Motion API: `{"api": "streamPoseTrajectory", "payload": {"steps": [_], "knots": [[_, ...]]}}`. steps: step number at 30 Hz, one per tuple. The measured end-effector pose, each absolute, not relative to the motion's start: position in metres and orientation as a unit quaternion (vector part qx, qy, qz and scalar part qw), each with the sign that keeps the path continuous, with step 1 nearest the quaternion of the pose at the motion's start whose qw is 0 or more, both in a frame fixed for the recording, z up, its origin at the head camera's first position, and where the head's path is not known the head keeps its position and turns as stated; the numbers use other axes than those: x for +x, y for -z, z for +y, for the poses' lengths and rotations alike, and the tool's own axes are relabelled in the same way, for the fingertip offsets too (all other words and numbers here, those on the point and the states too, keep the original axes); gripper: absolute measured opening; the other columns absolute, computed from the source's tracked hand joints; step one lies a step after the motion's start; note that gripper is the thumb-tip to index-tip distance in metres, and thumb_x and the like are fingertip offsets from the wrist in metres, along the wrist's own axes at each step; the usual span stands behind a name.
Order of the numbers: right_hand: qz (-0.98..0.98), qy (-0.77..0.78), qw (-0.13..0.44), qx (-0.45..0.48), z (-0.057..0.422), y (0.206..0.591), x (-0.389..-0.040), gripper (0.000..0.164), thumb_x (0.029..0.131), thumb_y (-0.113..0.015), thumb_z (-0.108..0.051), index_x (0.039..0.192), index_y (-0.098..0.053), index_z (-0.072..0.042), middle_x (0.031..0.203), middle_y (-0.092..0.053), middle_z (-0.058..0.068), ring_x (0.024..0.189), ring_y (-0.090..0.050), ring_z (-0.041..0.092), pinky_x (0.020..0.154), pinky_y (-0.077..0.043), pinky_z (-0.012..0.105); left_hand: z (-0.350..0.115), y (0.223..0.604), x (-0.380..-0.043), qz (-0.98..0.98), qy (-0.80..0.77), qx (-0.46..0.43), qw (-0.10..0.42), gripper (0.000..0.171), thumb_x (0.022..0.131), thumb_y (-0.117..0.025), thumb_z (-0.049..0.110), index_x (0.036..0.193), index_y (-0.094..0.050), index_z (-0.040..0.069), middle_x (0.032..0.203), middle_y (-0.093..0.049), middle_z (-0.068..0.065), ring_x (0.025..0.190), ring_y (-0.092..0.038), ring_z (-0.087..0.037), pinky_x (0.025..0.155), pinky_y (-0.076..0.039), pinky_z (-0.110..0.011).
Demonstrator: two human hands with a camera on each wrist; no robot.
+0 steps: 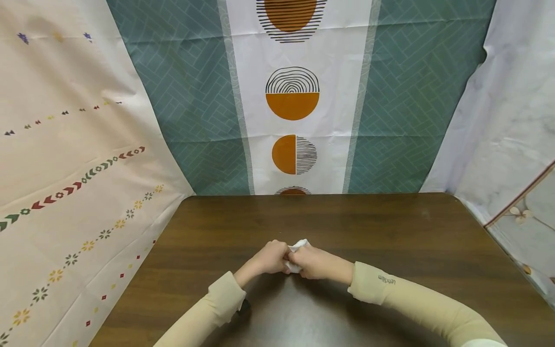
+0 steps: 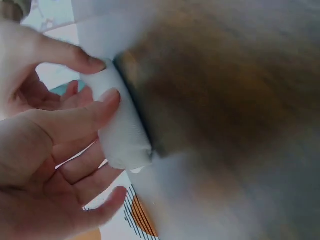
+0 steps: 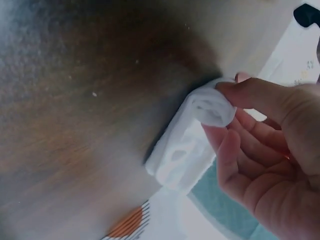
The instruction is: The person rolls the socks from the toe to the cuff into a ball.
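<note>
A white cloth (image 1: 298, 245), rolled into a short thick cylinder, is held between both hands near the middle of the table. My left hand (image 1: 270, 257) grips it on the left, and in the left wrist view its thumb lies over the roll (image 2: 122, 127) with the fingers beneath. From the right, my right hand (image 1: 320, 262) pinches the other end. The right wrist view shows the spiral end of the roll (image 3: 212, 111) between the right thumb and fingers (image 3: 245, 135). Much of the cloth is covered by the hands in the head view.
A dark brown wooden table (image 1: 217, 221) spreads around the hands. Behind it hangs a green and white curtain (image 1: 191, 96) with orange circles. Patterned cream fabric (image 1: 86, 159) drapes along the left side, and marbled white fabric (image 1: 516, 120) along the right.
</note>
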State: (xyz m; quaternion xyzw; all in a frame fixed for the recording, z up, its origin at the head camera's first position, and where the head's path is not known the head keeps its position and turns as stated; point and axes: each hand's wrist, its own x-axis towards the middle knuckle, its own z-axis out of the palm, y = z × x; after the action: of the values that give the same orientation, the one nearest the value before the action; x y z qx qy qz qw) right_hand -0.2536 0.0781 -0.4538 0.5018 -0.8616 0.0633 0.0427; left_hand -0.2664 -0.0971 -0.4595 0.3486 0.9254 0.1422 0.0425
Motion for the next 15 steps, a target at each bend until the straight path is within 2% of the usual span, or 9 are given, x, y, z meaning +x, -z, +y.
{"api": "streamPoseTrajectory", "payload": {"steps": [3, 6, 11, 15], "knots": [[-0.859, -0.090, 0.010, 0.503, 0.080, 0.452, -0.260, 0.025, 0.067, -0.077, 0.002, 0.079, -0.058, -0.010, 0.067, -0.056, -0.005, 0.061, -0.041, 0.004, 0.057, -0.037, 0.019, -0.100, 0.462, -0.264, 0.924, -0.143, 0.353, 0.032, 0.023, 0.060, -0.087, 0.014, 0.076, -0.072, 0.017, 0.069, -0.068, 0.008, 0.063, -0.053, -0.004, 0.060, -0.040, -0.022], [-0.860, -0.125, -0.034, 0.494, 0.084, 0.451, -0.268, 0.020, 0.072, -0.075, 0.001, 0.079, -0.059, -0.010, 0.067, -0.058, -0.005, 0.061, -0.041, 0.002, 0.058, -0.037, 0.018, -0.102, 0.463, -0.262, 0.924, -0.160, 0.344, 0.038, 0.028, 0.060, -0.087, 0.012, 0.084, -0.073, 0.017, 0.081, -0.072, 0.005, 0.071, -0.058, -0.008, 0.063, -0.043, -0.024], [-0.855, -0.155, -0.083, 0.488, 0.088, 0.451, -0.277, 0.015, 0.077, -0.071, 0.000, 0.082, -0.061, -0.010, 0.071, -0.064, -0.004, 0.063, -0.050, 0.000, 0.060, -0.041, 0.017, -0.103, 0.465, -0.261, 0.925, -0.181, 0.332, 0.042, 0.028, 0.064, -0.086, 0.015, 0.088, -0.072, 0.016, 0.086, -0.071, 0.003, 0.075, -0.058, -0.010, 0.064, -0.042, -0.023], [-0.852, -0.160, -0.100, 0.489, 0.088, 0.452, -0.281, 0.013, 0.080, -0.068, 0.003, 0.081, -0.062, -0.009, 0.071, -0.064, -0.002, 0.062, -0.048, 0.000, 0.058, -0.041, 0.016, -0.103, 0.466, -0.260, 0.925, -0.188, 0.327, 0.041, 0.026, 0.067, -0.084, 0.018, 0.090, -0.071, 0.016, 0.088, -0.071, 0.002, 0.075, -0.058, -0.010, 0.064, -0.040, -0.024]]}}
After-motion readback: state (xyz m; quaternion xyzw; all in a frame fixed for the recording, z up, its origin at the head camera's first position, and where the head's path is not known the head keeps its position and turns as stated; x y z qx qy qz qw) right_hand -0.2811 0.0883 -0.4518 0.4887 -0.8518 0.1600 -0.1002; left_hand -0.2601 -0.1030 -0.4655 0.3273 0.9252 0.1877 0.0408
